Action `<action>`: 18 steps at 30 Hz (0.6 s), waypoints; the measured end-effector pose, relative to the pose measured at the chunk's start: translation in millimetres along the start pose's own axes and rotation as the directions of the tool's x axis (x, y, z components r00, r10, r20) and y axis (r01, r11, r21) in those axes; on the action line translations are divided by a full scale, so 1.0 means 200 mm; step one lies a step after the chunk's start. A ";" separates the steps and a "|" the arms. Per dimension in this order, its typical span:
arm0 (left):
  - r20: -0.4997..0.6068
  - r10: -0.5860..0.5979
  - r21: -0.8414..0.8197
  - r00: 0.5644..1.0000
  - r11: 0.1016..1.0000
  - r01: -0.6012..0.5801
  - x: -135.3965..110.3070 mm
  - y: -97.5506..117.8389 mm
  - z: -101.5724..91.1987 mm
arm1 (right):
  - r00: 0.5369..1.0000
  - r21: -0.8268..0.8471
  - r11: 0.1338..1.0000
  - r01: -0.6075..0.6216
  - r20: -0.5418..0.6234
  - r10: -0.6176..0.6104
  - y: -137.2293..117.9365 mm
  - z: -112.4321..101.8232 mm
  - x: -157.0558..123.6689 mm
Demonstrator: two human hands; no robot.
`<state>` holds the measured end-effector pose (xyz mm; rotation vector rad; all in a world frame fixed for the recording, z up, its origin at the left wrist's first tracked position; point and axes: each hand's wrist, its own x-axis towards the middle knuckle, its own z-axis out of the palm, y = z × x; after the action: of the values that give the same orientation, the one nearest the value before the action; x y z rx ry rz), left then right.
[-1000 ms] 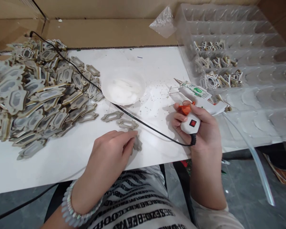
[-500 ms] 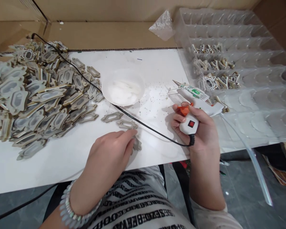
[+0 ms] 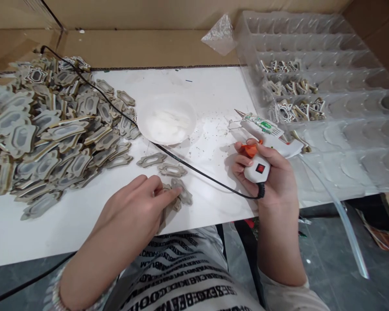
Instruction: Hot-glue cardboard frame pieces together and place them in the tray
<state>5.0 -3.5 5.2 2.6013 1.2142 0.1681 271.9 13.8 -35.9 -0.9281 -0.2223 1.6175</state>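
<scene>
My right hand [image 3: 277, 177] is wrapped round the handle of a white hot glue gun [image 3: 264, 134], with a finger at its orange trigger. The metal nozzle points up and left, and a clear glue stick [image 3: 346, 220] trails from the back. At the table's front edge my left hand [image 3: 138, 201] is closed over small grey frame-shaped pieces [image 3: 183, 193], its thumb side touching one. Another piece shows under its fingers and seems pinched; the fingertips are partly hidden. Two more loose pieces [image 3: 172, 169] lie just beyond this hand.
A large heap of frame-shaped pieces [image 3: 48, 134] covers the left of the table. White material lies in a shallow bowl [image 3: 168, 101] at the centre. The gun's black cord [image 3: 197, 169] crosses the table. At right stand clear compartment trays [image 3: 346, 101], several compartments holding pieces.
My left hand has shifted left and towards me, uncovering pieces that it hid before. My right hand and the glue gun have stayed in place.
</scene>
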 end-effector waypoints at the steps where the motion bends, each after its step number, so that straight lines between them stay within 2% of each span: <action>1: 0.006 -0.007 0.006 1.000 1.000 0.007 0.00 0.01 0.01 | 1.000 0.003 1.000 -0.003 -0.007 0.003 0.00 0.00 0.00; 8: 0.024 -0.048 0.014 0.999 0.999 0.047 0.00 0.02 0.03 | 0.999 -0.037 0.999 0.022 0.047 -0.020 0.00 -0.01 0.00; 11: -0.012 -0.051 -0.032 0.999 0.998 0.051 -0.01 0.01 0.01 | 0.999 -0.029 0.999 0.014 0.039 -0.013 0.00 -0.01 0.00; 13: -0.064 -0.113 -0.104 0.992 0.989 0.106 -0.01 0.00 -0.01 | 1.000 -0.012 1.000 0.008 0.022 -0.008 0.00 -0.01 0.00; 15: -0.130 -0.244 -0.194 0.961 0.957 0.217 -0.01 -0.02 -0.02 | 1.000 -0.005 1.000 0.007 0.017 -0.007 0.00 -0.01 0.00; 18: -0.160 -0.480 -0.392 0.862 0.833 0.391 0.02 -0.04 -0.01 | 1.000 0.000 1.000 0.009 0.026 -0.009 0.00 -0.01 0.01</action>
<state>0.7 5.2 3.8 1.9772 1.6651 0.5794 272.9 14.5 -37.3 -0.9053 -0.2435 1.6223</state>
